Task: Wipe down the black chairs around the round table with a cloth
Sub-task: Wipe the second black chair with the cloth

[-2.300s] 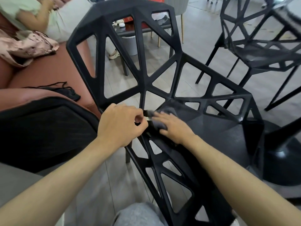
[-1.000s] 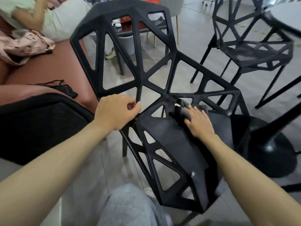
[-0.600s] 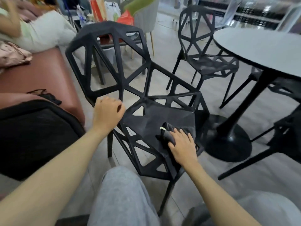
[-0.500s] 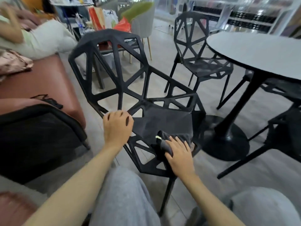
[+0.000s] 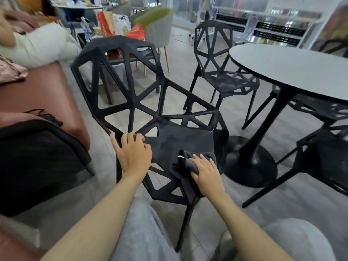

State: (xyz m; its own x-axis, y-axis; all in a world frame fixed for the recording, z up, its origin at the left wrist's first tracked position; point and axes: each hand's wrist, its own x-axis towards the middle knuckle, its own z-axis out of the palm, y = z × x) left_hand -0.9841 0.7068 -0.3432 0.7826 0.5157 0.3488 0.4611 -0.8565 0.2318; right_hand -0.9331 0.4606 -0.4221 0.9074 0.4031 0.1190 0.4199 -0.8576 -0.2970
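My right hand [image 5: 206,174] presses with flat fingers on the dark grey cloth [image 5: 190,162] at the front edge of the nearest black chair [image 5: 169,136]. My left hand [image 5: 132,154] rests on the seat's left rim, fingers loosely bent. I should steady the chair and wipe toward the backrest, then continue to the far chair [image 5: 220,80] beside the round table [image 5: 293,68].

Dark cloth [image 5: 192,162] on black chair [image 5: 180,136] seat

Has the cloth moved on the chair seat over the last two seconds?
Yes. The cloth, under the right hand, went from the seat's rear corner by the backrest to the front edge of the chair.
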